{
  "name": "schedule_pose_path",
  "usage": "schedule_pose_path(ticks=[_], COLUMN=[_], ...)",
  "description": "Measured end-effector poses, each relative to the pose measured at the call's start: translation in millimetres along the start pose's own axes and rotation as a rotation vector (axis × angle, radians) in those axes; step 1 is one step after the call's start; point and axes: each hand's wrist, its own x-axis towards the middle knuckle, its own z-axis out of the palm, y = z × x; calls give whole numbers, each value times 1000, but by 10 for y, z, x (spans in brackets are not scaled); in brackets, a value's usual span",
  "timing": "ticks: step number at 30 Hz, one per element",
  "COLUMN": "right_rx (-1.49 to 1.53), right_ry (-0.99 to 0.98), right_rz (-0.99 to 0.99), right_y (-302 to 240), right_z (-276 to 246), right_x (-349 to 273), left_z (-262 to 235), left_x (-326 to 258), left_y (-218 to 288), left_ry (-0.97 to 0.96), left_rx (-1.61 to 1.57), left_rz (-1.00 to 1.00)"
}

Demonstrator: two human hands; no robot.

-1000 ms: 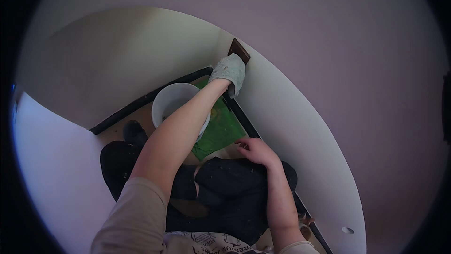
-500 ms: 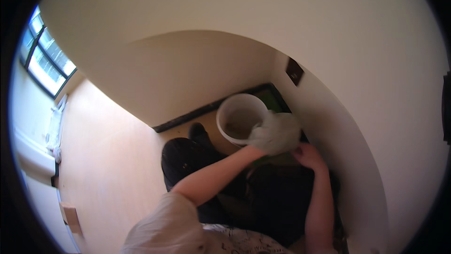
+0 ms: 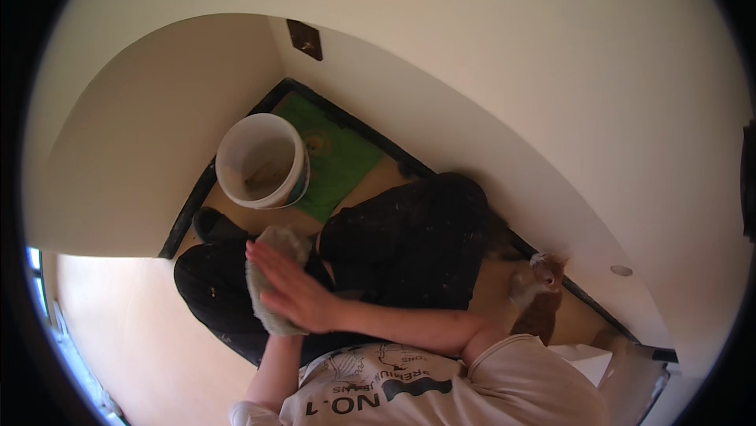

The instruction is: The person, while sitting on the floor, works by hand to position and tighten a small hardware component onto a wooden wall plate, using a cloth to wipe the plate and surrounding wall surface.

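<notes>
My left hand is inside a greyish-white fluffy mitt (image 3: 264, 288), which hides its fingers. Across the mitt lies my right hand (image 3: 298, 290), fingers stretched out and palm against it, holding nothing. Both hands are low over my dark trousers (image 3: 402, 241), near my lap. Beyond them stands a white bucket (image 3: 298, 178), upright, with some murky water or residue at its bottom. A green cloth or sheet (image 3: 342, 162) is spread on the floor beside the bucket, in the corner.
Pale walls (image 3: 181, 87) meet at the corner, with a black strip (image 3: 350, 119) along their foot. A dark wall plate (image 3: 305, 39) sits above. Close to the right wall is a brown-and-white object (image 3: 539, 308), its kind unclear. Light wooden floor (image 3: 118, 308) stretches left.
My view has turned right, so the bucket appears further left. The mitted left hand has come back from beside the bucket to my lap; my right hand has moved from its wrist onto the mitt.
</notes>
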Motion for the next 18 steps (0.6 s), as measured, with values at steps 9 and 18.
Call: schedule_pose_path(ticks=[9, 18], right_rx=[-1044, -1197], right_ry=[-327, -455], right_rz=[410, 1704], right_y=[399, 3170], right_z=[-1772, -2623], right_x=[487, 183], left_z=[454, 568], left_x=[437, -88], left_y=[804, 476], left_ry=[158, -190], left_rx=[841, 1293], left_rz=[-200, -87])
